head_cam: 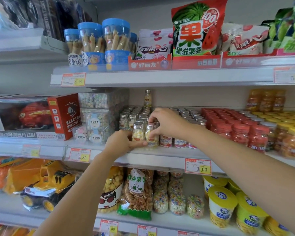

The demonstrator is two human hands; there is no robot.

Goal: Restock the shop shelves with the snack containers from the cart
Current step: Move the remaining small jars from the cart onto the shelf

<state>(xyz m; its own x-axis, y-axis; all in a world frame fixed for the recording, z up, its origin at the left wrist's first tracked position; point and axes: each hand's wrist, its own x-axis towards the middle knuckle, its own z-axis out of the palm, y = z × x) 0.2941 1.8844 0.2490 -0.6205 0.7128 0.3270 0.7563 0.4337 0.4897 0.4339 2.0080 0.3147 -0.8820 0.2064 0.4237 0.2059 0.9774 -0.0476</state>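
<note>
Restocking seemingly midway: candy bottle gripped in left hand, second bottle pinched by right hand, both at shelf front edge beside full rows; cart unseen.

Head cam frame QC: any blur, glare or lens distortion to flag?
Head view: lighting even, no hard shadows. Wide-angle lens bows the upper shelf edge, worst near the corners. Centre is sharp: left hand, right hand and the silver-capped candy bottles they hold. Top-left corner and the far-right price tag are smeared. Whitish sheen on the clear shelf rail.
</note>
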